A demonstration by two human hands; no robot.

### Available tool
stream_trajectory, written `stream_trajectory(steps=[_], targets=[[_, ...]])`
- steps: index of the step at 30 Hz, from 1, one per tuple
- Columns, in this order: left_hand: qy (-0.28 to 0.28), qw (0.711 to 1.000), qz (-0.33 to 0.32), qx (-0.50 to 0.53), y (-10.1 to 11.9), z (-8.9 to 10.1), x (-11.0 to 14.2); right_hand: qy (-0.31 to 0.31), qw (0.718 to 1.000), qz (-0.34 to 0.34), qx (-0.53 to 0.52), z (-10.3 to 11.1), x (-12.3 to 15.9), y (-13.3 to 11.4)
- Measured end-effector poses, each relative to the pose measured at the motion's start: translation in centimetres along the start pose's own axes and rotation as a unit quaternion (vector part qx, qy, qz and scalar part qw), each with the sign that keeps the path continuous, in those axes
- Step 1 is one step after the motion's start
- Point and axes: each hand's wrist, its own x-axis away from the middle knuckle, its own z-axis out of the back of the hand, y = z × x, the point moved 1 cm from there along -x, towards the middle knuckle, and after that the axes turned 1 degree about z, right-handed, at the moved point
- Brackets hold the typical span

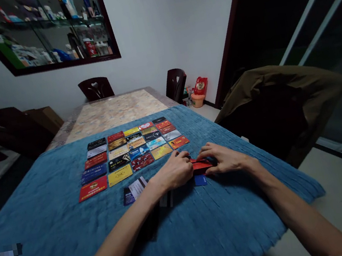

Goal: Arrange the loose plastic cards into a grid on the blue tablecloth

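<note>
My left hand [177,170] is closed, its curled fingers at the left end of a red card [199,165]. From the other side, my right hand [220,157] grips the same card with bent fingers and thumb. A small dark item [211,160] shows under the right fingers; its kind is unclear. Just below the red card lies a blue card [200,180]. Near my left forearm are a pale card [138,186] and a dark purple card [128,196], with more cards partly hidden beneath the arm. Beyond my hands, several colourful plastic cards [120,175] lie in rows.
A blue cloth [60,235] covers the near part of the marble-patterned table [114,107]. To the right stands a chair with a brown jacket [268,80] over it. Dark chairs [96,88] stand at the far end, below a wall shelf [50,23] of bottles.
</note>
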Motion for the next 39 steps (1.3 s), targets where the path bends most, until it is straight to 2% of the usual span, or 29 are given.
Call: stream_trajectory(steps=[8,12,20,32,39], targets=[[0.008,0.999,0.032,0.022,-0.8,1.0,0.1,0.037,0.999,0.005,-0.019,-0.3,-0.4,0.6],[0.033,0.997,0.048,0.052,-1.2,0.8,0.1,0.059,0.998,-0.02,-0.008,-0.5,-0.6,0.5],[0.077,0.986,0.083,0.118,-2.3,-0.2,0.2,0.061,0.995,-0.074,0.033,-1.2,-0.9,1.3],[0.08,0.983,0.101,0.131,-2.4,-0.3,0.2,0.081,0.992,-0.097,0.023,-1.6,-1.1,1.5],[0.084,0.983,0.105,0.129,-2.4,-0.1,0.2,0.131,0.987,-0.088,-0.02,-1.6,-1.1,1.8]])
